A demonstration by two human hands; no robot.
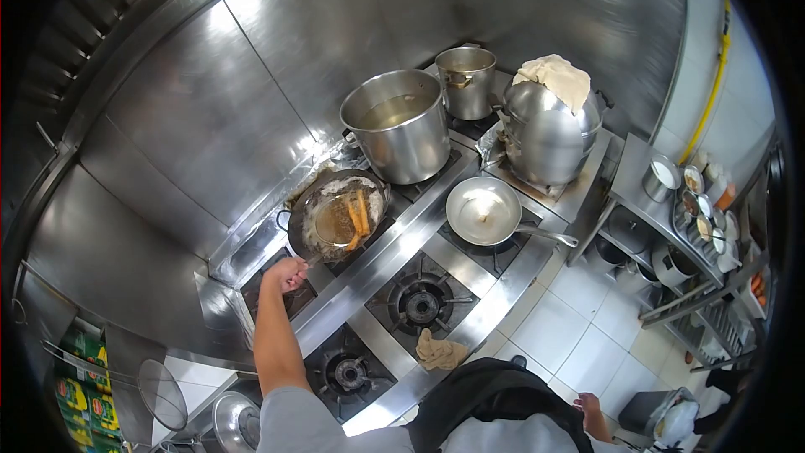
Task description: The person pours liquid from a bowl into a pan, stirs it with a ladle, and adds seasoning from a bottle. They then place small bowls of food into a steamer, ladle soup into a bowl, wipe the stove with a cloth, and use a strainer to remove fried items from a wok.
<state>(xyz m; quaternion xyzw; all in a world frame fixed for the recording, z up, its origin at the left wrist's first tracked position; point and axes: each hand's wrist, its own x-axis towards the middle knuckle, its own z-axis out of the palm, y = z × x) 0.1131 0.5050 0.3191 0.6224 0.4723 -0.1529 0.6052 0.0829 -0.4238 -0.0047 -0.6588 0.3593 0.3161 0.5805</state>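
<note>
My left hand [288,274] reaches out to the back left, its fingers closed round the handle of a round strainer [328,245]. The strainer's rim lies in a dark wok [295,231] of bubbling oil on the rear burner. Several long golden fried pieces [359,216] sit in the wok, at the strainer's right side. What the pieces are, I cannot make out. My right hand [589,407] hangs low at my right side, away from the stove, its fingers loosely apart with nothing seen in them.
Behind the wok stand a large pot of liquid [407,147] and a smaller pot [468,92]. A cloth [553,80] tops a domed steel vessel [545,147]. A frying pan [484,211] points its handle right. Another cloth [440,351] lies at the stove's front edge. Shelves [662,218] stand right.
</note>
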